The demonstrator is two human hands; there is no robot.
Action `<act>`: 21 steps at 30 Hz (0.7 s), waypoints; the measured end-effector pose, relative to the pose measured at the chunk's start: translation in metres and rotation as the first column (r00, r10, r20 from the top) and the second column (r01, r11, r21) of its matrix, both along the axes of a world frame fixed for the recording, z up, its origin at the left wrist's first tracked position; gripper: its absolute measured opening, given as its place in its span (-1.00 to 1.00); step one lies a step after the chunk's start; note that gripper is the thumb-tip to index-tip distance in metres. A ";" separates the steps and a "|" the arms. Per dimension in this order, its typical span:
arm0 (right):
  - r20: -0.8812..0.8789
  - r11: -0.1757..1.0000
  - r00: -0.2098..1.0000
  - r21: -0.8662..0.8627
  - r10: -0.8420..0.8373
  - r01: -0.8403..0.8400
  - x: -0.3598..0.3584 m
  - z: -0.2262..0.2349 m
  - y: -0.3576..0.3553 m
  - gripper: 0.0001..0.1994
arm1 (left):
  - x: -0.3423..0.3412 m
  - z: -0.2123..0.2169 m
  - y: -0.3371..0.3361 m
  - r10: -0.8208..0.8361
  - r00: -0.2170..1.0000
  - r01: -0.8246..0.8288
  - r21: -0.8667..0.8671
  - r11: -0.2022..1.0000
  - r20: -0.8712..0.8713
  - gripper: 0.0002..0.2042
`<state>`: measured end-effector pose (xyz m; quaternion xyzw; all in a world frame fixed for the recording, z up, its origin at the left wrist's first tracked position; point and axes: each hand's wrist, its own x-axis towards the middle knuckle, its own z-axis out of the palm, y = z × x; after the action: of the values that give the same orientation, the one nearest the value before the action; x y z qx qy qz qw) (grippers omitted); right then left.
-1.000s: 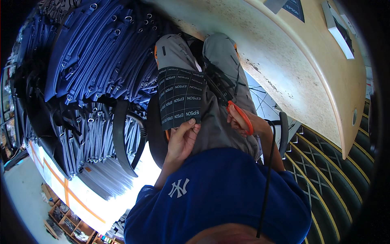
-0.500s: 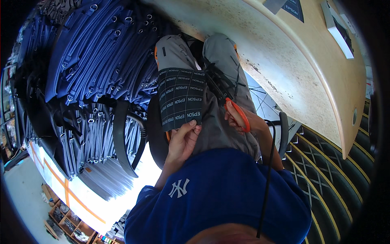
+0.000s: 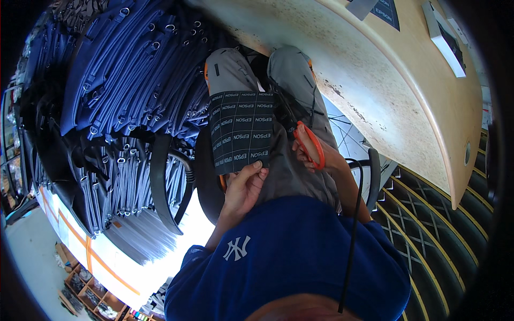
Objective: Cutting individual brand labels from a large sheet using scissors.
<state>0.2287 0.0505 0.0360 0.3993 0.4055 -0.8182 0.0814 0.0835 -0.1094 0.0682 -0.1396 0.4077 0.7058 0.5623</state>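
Note:
A dark sheet of labels (image 3: 239,130) with a grid of pale printed words lies over my left thigh. My left hand (image 3: 242,193) pinches its lower right corner between thumb and fingers. Orange-handled scissors (image 3: 320,154) are in my right hand (image 3: 333,159), whose fingers go through and around the loops. Their dark blades point up and left, close to the sheet's right edge. How far the blades are apart is hard to make out against the dark strips (image 3: 286,98) on my lap.
Stacks of blue straps with metal rings (image 3: 128,69) hang at the left, above paler straps (image 3: 126,184). A chair armrest (image 3: 160,182) stands by my left arm. A worn cream table (image 3: 364,80) curves along the right, holding a white box (image 3: 445,40). A black cable (image 3: 354,235) crosses my right side.
The label sheet and my left hand have shifted slightly right and down. My right hand has moved a little left with the scissors, turning them somewhat.

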 end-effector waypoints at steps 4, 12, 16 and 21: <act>0.043 1.000 0.999 -0.006 -0.014 0.014 -0.004 0.004 0.001 -0.36 | 0.000 0.000 -0.001 0.004 1.000 -0.004 -0.021 1.000 0.013 -0.89; 0.085 0.987 0.991 0.120 0.099 -0.108 -0.001 0.002 0.000 -0.37 | -0.001 0.000 -0.002 -0.005 1.000 0.005 0.005 1.000 0.004 -0.90; 0.060 0.971 0.991 0.200 0.120 -0.130 0.006 -0.005 -0.001 -0.39 | -0.001 0.000 -0.002 0.012 1.000 -0.013 0.014 1.000 0.021 -0.89; 0.099 0.946 0.981 0.262 0.168 -0.188 0.002 0.004 0.005 -0.29 | -0.002 0.001 -0.002 -0.005 1.000 0.004 0.020 1.000 0.013 -0.88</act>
<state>0.2309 0.0552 0.0401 0.3992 0.5444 -0.7287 0.1149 0.0815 -0.1116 0.0695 -0.1377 0.3971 0.7077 0.5679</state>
